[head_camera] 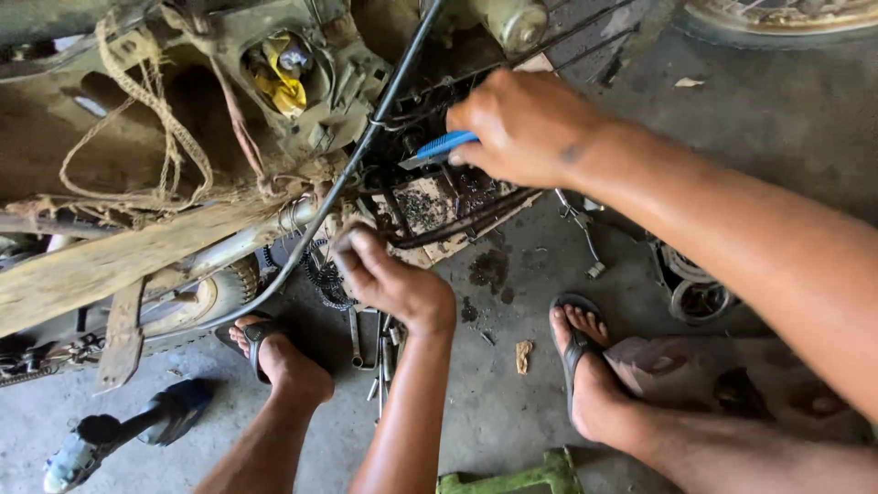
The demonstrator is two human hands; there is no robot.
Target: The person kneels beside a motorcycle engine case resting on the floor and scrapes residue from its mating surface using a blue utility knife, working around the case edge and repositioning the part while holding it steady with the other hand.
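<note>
Right hand (pixel 526 128): grip closed around the blue handle of a brush (pixel 439 148), whose head pointed left into the grimy chain area beneath the motorcycle frame (pixel 274 101). Left hand (pixel 391 279): fingers pinched together on the dark, oily drive chain (pixel 320 273), just below the black cable (pixel 366 146) that ran diagonally across the frame. Brush and chain sat near each other, the brush above and to the right. A piece of stained cardboard (pixel 430 206), speckled with black grit, lay under the chain area. A frayed rope (pixel 155 119) hung looped over the frame at left, above a wooden plank (pixel 101 270). Wrenches (pixel 380 352) lay on the concrete floor (pixel 494 412) between the person's sandalled feet. A green stool edge (pixel 512 477) showed at the bottom.
</note>
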